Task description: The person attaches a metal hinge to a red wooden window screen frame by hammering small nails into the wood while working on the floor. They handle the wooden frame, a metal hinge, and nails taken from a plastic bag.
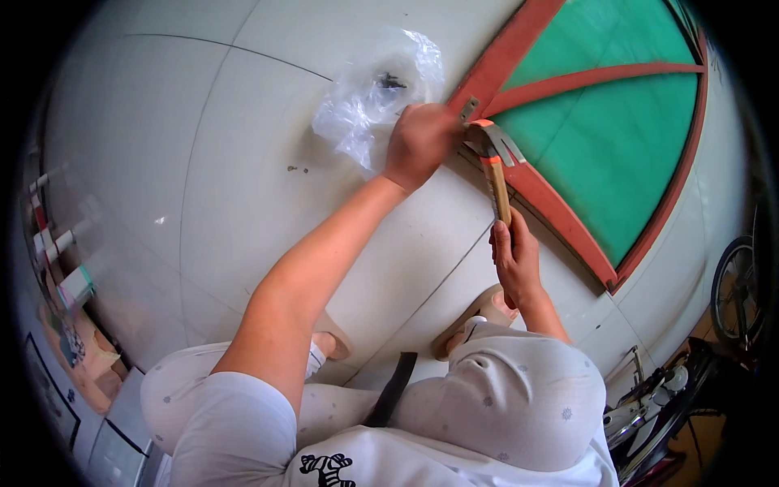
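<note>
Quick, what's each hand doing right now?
Left hand: beside the red frame, too blurred to tell.
Right hand: closed, holding the hammer by its handle.

We see a claw hammer [497, 183] with smooth metal head [492, 143] and wooden-looking handle [500, 201], a painted red frame [559, 213], a crinkled, glossy plastic bag [344, 119], shiny floor tiles [243, 162], matt cloth trousers [531, 410].

A claw hammer [499, 188], head far, slants by the left corner of a red-framed green panel [617, 154] on the floor [243, 146].
</note>
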Tool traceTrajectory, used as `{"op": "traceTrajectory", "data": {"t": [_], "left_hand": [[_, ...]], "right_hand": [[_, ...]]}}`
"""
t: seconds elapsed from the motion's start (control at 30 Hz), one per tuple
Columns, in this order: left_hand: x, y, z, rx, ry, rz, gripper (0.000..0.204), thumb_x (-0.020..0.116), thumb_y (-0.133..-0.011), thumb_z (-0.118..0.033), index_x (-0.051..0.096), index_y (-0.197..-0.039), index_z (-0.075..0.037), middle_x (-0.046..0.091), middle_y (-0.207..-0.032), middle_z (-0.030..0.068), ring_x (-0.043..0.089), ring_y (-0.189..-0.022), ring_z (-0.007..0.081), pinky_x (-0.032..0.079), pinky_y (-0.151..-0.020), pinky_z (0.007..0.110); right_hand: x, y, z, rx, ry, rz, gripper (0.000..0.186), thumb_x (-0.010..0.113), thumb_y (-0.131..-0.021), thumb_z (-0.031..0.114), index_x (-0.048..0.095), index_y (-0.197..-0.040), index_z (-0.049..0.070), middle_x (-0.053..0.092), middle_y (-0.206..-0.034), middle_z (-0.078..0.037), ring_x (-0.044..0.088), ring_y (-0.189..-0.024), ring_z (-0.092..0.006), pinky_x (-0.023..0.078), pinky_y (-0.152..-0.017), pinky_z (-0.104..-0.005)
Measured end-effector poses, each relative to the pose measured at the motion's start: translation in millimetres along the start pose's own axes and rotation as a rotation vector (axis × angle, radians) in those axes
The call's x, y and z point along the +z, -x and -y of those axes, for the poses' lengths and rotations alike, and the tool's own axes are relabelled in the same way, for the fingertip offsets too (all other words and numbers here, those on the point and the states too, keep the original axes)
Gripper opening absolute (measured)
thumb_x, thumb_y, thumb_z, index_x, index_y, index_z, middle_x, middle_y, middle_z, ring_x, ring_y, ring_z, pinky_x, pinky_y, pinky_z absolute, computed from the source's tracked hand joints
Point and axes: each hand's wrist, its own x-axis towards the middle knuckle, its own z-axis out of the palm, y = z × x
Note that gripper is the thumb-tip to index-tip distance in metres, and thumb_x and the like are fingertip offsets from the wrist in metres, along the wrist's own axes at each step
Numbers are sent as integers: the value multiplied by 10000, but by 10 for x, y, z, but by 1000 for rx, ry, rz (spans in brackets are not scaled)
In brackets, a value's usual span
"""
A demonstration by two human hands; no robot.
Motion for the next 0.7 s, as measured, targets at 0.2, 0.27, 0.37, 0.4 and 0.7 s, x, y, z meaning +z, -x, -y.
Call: {"op": "traceTrajectory", "data": {"t": [0.2,0.27,0.37,0.4,0.7], "left_hand": [[3,82,85,-61,-17,3,127,697,-722,-61,659,-843,-72,601,-922,51,538,-905,272,443,-820,374],[-25,10,50,12,-59,45,123,699,-727,-68,663,-844,-76,600,-917,50,539,-902,270,444,-813,376],[-4,-3,16,-24,-4,41,119,700,-736,-76,665,-850,-76,599,-915,52,542,-901,266,445,-814,376],[-8,13,8,-28,-1,40,119,700,-736,-76,665,-850,-76,599,-915,52,542,-901,266,445,-814,376],[24,99,90,-133,40,21,118,685,-743,-62,664,-860,-66,602,-919,60,548,-913,258,449,-812,362]], "right_hand": [[29,-39,93,-51,49,-37,288,494,-941,173,508,-1177,9,567,-732,-99,540,-649,-188,445,-622,-307],[-18,-82,73,-61,131,-29,291,492,-944,178,508,-1180,11,566,-731,-95,541,-643,-185,448,-618,-308],[-61,8,-22,-52,-29,-70,313,484,-958,220,506,-1188,9,555,-712,-62,530,-616,-160,448,-591,-306],[-71,39,-17,-49,-25,-68,313,484,-958,220,506,-1188,9,555,-712,-62,530,-616,-160,448,-591,-306],[35,12,-26,-88,-42,-35,301,494,-948,193,516,-1176,-3,552,-707,-67,528,-622,-152,440,-590,-288]]}}
